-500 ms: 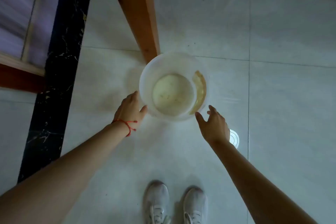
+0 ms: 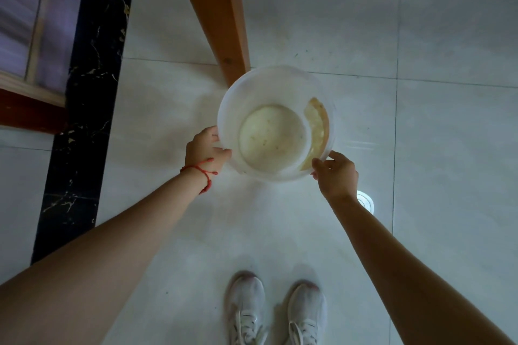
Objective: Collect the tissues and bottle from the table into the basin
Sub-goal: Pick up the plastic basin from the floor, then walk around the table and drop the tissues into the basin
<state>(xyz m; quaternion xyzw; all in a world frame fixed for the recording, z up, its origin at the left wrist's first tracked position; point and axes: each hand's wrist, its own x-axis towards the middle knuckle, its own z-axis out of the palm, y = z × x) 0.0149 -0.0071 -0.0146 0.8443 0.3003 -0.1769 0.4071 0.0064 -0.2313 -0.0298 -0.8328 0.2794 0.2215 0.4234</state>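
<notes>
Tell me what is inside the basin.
The basin holds no tissues or bottle. Only a brownish stain marks its inner right wall, and specks dot the bottom. Both hands grip its rim; the floor beneath is hidden.

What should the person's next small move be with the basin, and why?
Probably lift it straight up with both hands. The left hand and right hand already grip opposite sides of the basin rim, it sits low by the table leg, and no tissues or bottle show inside yet.

Both hands, left hand (image 2: 206,148) and right hand (image 2: 336,173), grip the white basin's (image 2: 269,87) near rim above the tiled floor (image 2: 448,120).
</notes>
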